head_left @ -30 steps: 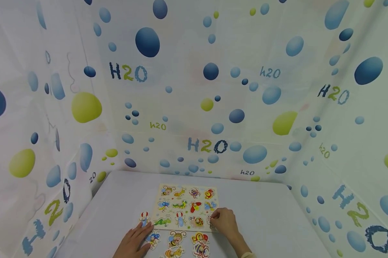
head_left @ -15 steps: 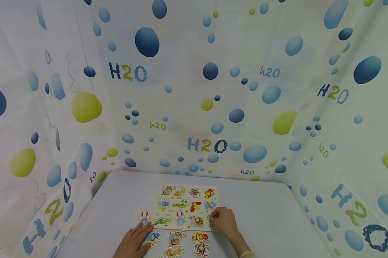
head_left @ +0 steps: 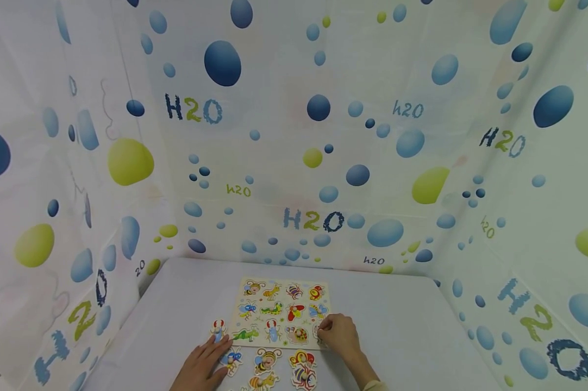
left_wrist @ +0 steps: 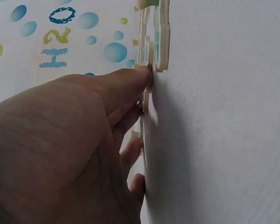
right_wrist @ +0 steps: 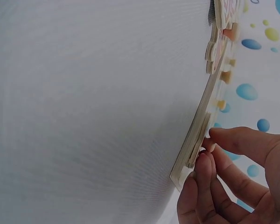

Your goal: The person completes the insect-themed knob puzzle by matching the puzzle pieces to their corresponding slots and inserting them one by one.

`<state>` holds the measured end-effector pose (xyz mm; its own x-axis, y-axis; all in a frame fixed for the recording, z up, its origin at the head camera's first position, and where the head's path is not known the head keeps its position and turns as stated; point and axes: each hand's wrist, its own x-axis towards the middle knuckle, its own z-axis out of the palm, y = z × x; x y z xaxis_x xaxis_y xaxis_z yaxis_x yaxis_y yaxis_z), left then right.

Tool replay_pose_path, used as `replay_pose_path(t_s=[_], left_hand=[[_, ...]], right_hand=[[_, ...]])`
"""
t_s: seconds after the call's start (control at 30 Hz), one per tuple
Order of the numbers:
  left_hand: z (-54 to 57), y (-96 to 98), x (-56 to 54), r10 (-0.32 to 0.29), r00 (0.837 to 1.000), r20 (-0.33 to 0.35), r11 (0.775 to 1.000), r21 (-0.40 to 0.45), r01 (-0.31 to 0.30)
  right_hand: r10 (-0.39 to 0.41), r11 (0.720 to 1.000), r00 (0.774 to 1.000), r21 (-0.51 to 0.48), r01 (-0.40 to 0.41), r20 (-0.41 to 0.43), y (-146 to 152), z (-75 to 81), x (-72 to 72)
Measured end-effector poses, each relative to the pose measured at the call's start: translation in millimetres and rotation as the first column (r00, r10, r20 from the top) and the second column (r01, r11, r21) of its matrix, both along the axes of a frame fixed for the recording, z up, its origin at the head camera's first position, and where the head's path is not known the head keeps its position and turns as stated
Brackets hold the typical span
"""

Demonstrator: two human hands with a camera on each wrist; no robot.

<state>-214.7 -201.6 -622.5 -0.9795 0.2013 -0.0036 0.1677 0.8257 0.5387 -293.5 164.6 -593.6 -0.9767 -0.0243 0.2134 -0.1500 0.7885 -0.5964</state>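
The wooden piece [right_wrist: 199, 138] lies flat on the lower right corner of the board [head_left: 306, 321], directly under my right hand [head_left: 342, 336]; its printed face is mostly hidden from me. My right fingers pinch its small knob [right_wrist: 208, 143], thumb on one side, fingertips on the other. My left hand [head_left: 199, 363] rests at the board's lower left, fingers slightly spread, between the red-horned beetle piece [head_left: 218, 329] and the blue fly piece [head_left: 233, 359]. On the worktop [head_left: 396, 320] just below the board sit the bee piece [head_left: 267, 359] and, to its right, the striped spider piece [head_left: 305, 376].
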Motion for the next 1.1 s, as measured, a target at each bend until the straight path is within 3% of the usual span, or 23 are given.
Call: replay_pose_path(t_s=[1.1], left_hand=[[-4.7,-2.1,-0.8,-0.013,1.000,-0.008,1.000,0.006,0.014]], right_hand=[[0.011,0.999,1.000,0.033,-0.011,-0.005,-1.4,-0.4,1.8]])
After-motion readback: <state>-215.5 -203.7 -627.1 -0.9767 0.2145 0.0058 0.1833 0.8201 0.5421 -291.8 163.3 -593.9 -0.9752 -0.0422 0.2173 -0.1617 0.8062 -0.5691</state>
